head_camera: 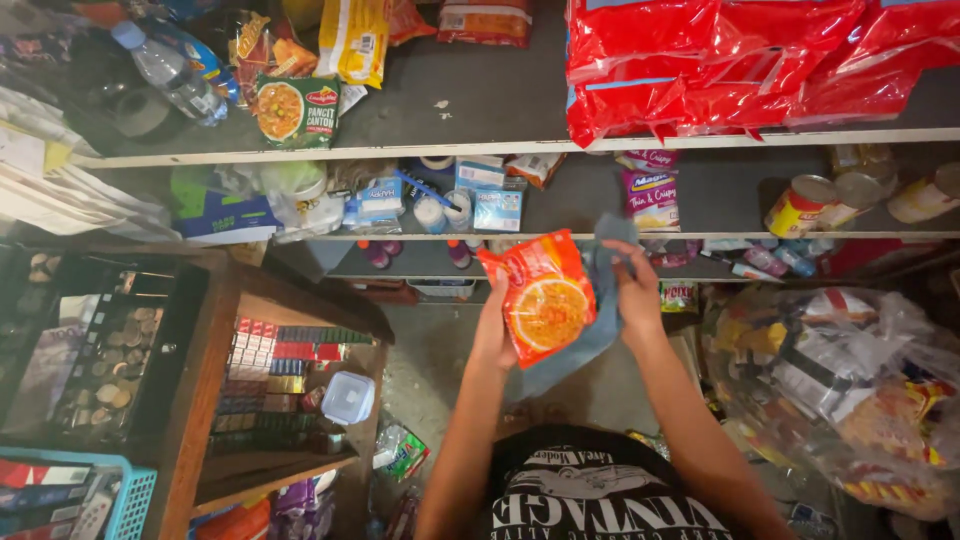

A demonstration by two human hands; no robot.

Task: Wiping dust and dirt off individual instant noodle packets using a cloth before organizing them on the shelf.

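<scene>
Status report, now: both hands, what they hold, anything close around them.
Left hand grips orange noodle packet. Right hand holds blue-grey cloth against the packet. Shelf edge just beyond; clear bag of snacks at right.

Packets and wrappers all round my shelves

In my left hand (492,335) I hold an orange noodle packet (545,297) with a round picture of noodles, just beside the grey cloth (600,300) pinched in my right hand (632,290). On the top shelf lie shiny red bags (740,60) at the right, a green packet (297,110) picturing a bowl of noodles at the left, and a yellow bag (355,38) above it. The middle shelf carries small pale blue boxes (497,208), a purple and white pouch (651,195) and a yellow-and-red labelled can (798,207) — further right. Below, in the wooden cabinet, stand rows of small red, blue and green packs (275,370) — tightly stacked
</scene>
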